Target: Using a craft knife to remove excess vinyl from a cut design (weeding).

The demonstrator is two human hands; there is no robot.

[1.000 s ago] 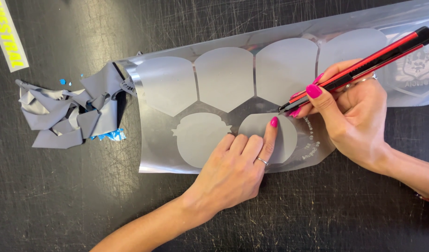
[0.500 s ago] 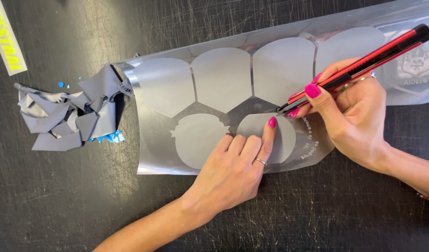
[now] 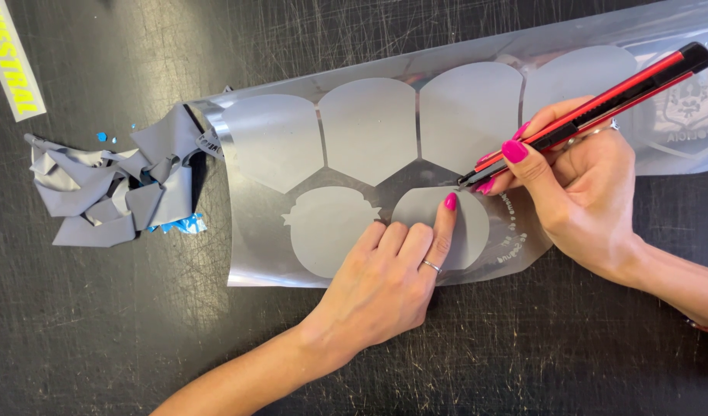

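Left hand point(image 3: 384, 281) presses flat on the silver cut-vinyl sheet point(image 3: 369, 131); right hand point(image 3: 577, 185) grips the red-and-black craft knife point(image 3: 585, 108), mid-weeding at lower centre, careful lift next I'd say.

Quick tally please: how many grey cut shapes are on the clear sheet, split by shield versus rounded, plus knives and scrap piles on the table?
Shield-shaped grey pieces, top row: 4
Rounded grey pieces, bottom row: 2
Red and black utility knife, in the right hand: 1
Pile of grey scrap strips: 1
Total: 8
The left hand presses on the right rounded piece.
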